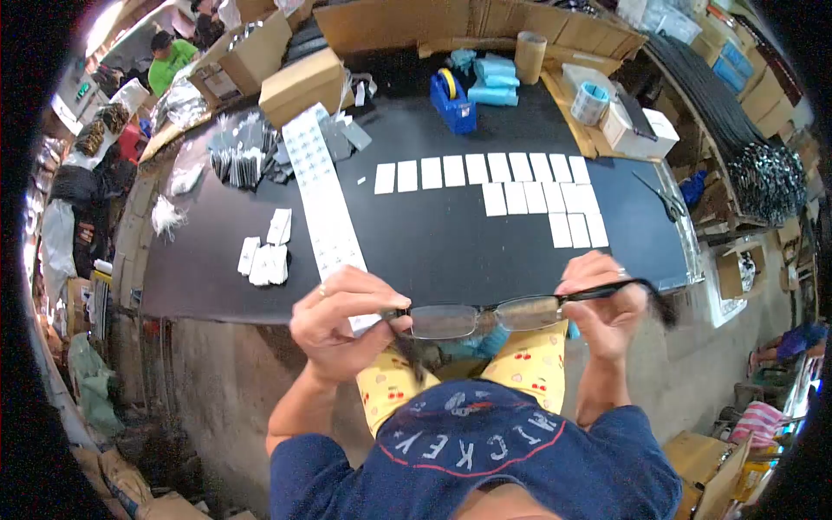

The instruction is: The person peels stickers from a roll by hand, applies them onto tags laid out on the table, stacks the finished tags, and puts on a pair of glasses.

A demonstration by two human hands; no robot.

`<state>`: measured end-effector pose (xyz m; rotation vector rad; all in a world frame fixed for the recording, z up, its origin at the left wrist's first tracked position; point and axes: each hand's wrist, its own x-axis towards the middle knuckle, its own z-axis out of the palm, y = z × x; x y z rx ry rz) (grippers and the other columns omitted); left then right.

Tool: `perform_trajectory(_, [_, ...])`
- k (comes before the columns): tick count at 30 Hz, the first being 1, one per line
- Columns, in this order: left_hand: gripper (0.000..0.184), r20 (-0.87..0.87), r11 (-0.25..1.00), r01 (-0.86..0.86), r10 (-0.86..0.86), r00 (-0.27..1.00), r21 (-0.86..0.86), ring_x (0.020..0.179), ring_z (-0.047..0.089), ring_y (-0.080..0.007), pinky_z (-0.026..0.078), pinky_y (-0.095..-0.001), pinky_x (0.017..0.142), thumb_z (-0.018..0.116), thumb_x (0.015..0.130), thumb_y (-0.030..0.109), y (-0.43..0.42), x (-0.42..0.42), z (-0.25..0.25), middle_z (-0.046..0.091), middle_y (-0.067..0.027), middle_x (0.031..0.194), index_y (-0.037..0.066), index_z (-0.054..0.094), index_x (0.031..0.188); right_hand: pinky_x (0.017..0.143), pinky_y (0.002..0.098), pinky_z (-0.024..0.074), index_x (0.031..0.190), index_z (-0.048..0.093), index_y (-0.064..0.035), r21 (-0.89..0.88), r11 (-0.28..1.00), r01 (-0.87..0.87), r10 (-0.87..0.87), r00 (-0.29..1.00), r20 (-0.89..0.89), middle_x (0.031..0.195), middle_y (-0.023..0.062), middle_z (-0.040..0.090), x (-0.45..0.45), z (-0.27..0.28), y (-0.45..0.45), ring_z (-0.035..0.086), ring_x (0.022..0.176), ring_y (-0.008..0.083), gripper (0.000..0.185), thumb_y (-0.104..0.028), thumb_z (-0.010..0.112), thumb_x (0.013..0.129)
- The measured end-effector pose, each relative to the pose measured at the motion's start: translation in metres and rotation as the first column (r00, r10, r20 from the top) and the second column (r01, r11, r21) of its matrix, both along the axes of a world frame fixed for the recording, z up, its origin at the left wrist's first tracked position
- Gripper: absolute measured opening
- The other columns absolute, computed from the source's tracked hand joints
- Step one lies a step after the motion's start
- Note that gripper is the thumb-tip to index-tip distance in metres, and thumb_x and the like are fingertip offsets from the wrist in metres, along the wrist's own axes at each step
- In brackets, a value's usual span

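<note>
A pair of glasses (444, 321) with thin rims and dark temples hangs level in front of my body, close to the table's near edge. The fingers of my left hand (345, 319) pinch its left end near the hinge. My right hand (604, 303) is closed on the other end, around the dark temple. Beyond the glasses, white cards (455, 171) lie in rows on the black table (416, 243). A long printed white strip (321, 191) runs down the table, its lower end near my left hand.
A blue tape dispenser (452, 104), a cardboard tube (529, 57) and a cardboard box (301, 87) stand toward the back. Small white bundles (269, 264) lie at left, scissors (663, 198) at right. A person in green (172, 62) is at the far upper left.
</note>
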<state>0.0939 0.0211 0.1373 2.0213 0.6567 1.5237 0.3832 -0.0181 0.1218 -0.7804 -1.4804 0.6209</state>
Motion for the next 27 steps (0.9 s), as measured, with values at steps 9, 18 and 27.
perform_trajectory(9, [0.021, 0.009, 0.952, -0.243, 0.249, 0.969, -0.184, 0.074, 0.06, -0.0172, 0.047, -0.028, 0.07, 0.073, 0.065, -0.014, -0.003, -0.021, -0.018, 0.067, -0.0115, 0.081, -0.004, 0.063, 0.081, 0.081, 0.0356, 0.047, 0.103, 0.059, -0.0027, 0.612, 0.656, 0.442, -0.593, 0.803, 0.056, 0.095, 0.015, 0.061, 0.017, 0.086, -0.005, 0.058, 0.086, 0.025, 0.032, -0.027, 0.064, 0.082])
perform_trajectory(18, [0.012, 0.095, 0.928, -0.313, 0.337, 0.937, -0.201, 0.081, 0.06, -0.0149, 0.046, -0.0258, 0.073, 0.069, 0.078, -0.005, -0.023, -0.032, -0.018, 0.065, -0.0097, 0.086, -0.003, 0.063, 0.088, 0.097, 0.0448, 0.0325, 0.101, 0.062, -0.0248, 0.995, -0.064, 0.071, -0.542, 0.835, -0.095, 0.11, 0.0033, 0.062, 0.014, 0.184, -0.04, 0.051, 0.109, 0.0225, 0.019, -0.022, 0.054, 0.084])
perform_trajectory(27, [0.01, 0.114, 0.878, -0.384, 0.429, 0.896, -0.286, 0.08, 0.058, -0.011, 0.046, -0.0234, 0.073, 0.071, 0.08, -0.001, -0.033, -0.046, -0.023, 0.063, -0.0063, 0.087, -0.002, 0.065, 0.088, 0.098, 0.0418, 0.0348, 0.107, 0.061, -0.0206, 0.991, 0.036, -0.127, -0.434, 0.892, 0.13, 0.112, 0.0051, 0.062, 0.018, 0.198, -0.069, 0.051, 0.111, 0.0205, 0.023, -0.02, 0.057, 0.084])
